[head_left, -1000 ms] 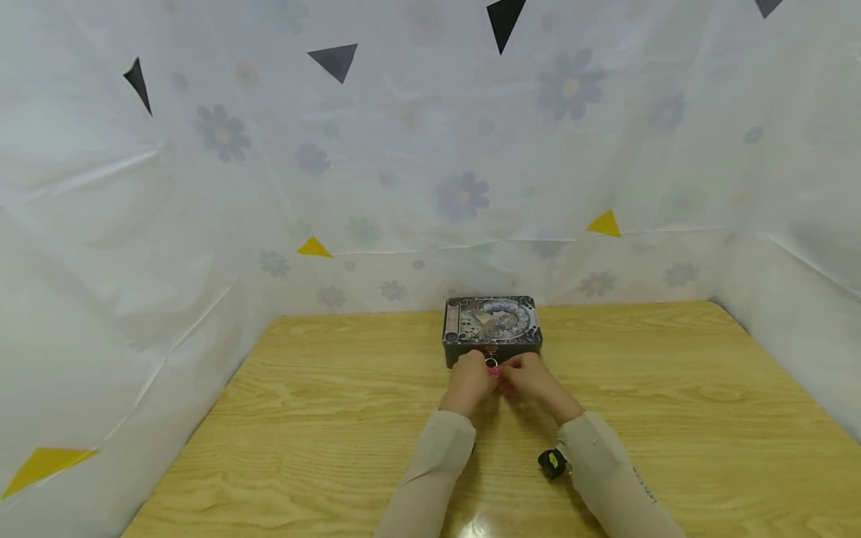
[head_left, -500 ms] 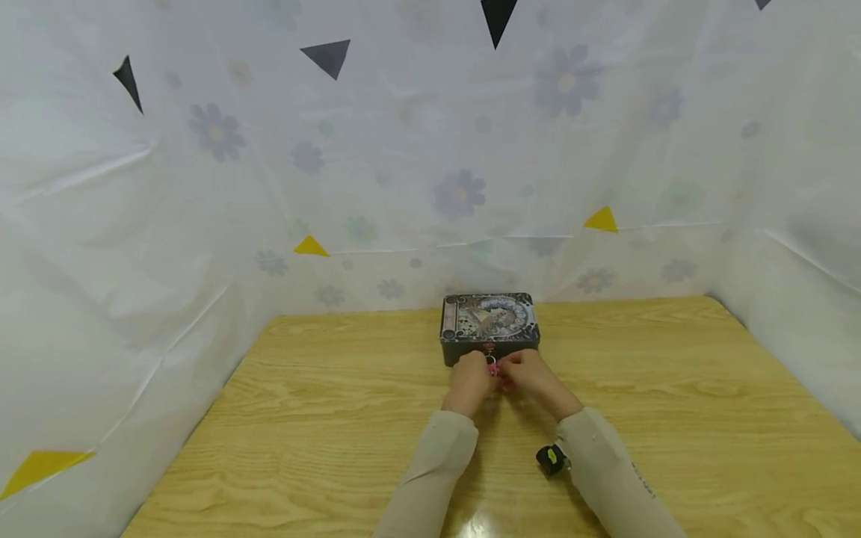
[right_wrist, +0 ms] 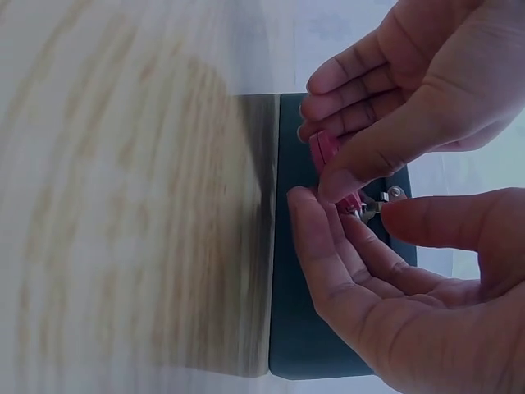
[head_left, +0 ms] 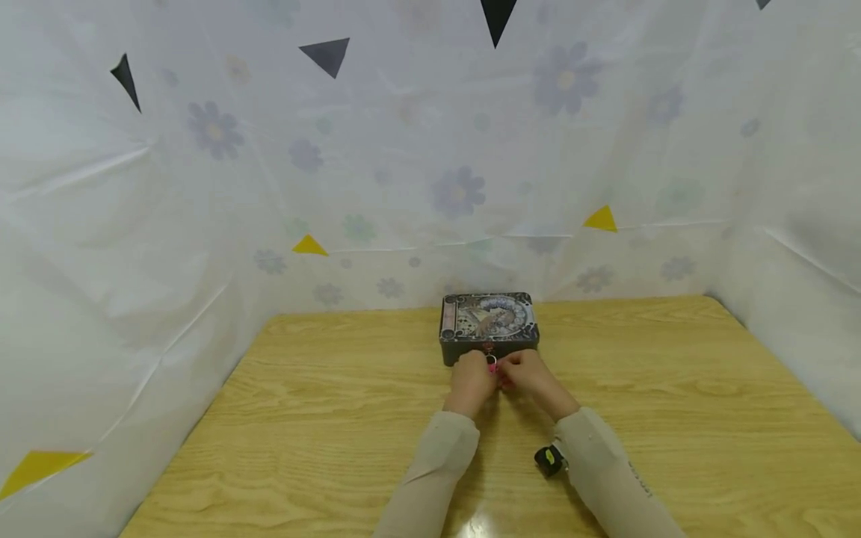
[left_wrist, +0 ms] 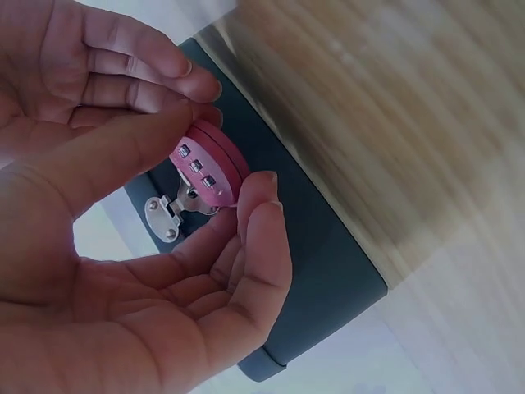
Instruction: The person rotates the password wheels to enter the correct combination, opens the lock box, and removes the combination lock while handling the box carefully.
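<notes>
Little has shifted in the last second: the left hand (head_left: pixel 468 381) and right hand (head_left: pixel 534 376) stay at the front of the dark, rectangular, picture-lidded box (head_left: pixel 489 321). There the left pinches the pink, rounded combination lock (left_wrist: pixel 209 170) beside a silver metal latch (left_wrist: pixel 162 220); whether the right's bent fingers also grip it is hard to tell, and the lock work seems unfinished.

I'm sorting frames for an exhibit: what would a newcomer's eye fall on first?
Probably the pink lock, between left hand and right hand at the front of the dark box. Next, the ornate lid on top. Then the yellow triangles across the pale backdrop.
</notes>
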`<move>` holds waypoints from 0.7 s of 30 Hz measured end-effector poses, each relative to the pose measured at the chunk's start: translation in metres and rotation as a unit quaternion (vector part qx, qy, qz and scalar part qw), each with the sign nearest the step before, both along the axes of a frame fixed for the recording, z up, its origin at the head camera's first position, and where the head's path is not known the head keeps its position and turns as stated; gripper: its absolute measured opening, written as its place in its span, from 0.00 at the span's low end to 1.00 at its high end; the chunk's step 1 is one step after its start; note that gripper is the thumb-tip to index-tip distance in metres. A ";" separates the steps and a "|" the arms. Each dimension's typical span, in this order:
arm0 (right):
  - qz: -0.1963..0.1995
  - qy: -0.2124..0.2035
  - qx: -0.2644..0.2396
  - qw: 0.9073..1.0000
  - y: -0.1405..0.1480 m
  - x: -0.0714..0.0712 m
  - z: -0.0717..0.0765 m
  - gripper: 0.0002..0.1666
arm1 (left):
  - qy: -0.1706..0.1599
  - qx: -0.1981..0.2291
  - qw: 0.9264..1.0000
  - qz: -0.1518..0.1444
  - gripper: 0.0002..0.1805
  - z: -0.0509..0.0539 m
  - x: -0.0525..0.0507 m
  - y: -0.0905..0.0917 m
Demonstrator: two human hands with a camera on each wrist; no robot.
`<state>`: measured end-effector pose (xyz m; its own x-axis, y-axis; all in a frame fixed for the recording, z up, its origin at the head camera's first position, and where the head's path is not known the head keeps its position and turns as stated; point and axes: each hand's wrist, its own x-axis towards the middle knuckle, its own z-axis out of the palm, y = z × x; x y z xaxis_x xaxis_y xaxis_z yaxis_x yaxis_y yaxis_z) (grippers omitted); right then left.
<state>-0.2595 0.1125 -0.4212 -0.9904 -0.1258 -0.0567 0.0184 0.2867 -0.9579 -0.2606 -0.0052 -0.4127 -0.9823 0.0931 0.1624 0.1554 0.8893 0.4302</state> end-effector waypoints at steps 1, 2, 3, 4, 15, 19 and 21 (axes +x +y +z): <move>-0.001 -0.002 -0.002 1.000 0.000 0.000 0.000 0.14 | 0.001 -0.003 1.000 0.002 0.10 -0.001 0.000 0.000; -0.001 -0.004 -0.002 1.000 0.000 0.000 -0.001 0.14 | 0.004 -0.005 1.000 0.003 0.10 -0.001 0.000 0.000; -0.004 -0.006 -0.003 1.000 0.000 0.000 -0.001 0.14 | 0.005 -0.005 1.000 0.003 0.10 -0.002 0.000 0.000; -0.007 -0.009 -0.003 1.000 0.000 0.000 -0.001 0.14 | 0.006 -0.004 1.000 0.004 0.11 -0.002 -0.001 0.000; -0.038 -0.001 0.009 0.999 -0.002 -0.002 -0.006 0.14 | 0.019 0.019 1.000 -0.001 0.08 -0.002 0.000 -0.001; -0.047 0.009 0.010 0.999 -0.003 -0.004 -0.007 0.14 | 0.021 0.017 1.000 -0.001 0.08 -0.001 -0.001 -0.001; -0.050 0.016 0.010 0.999 -0.004 -0.004 -0.008 0.13 | 0.023 0.015 1.000 -0.002 0.08 -0.001 -0.001 -0.001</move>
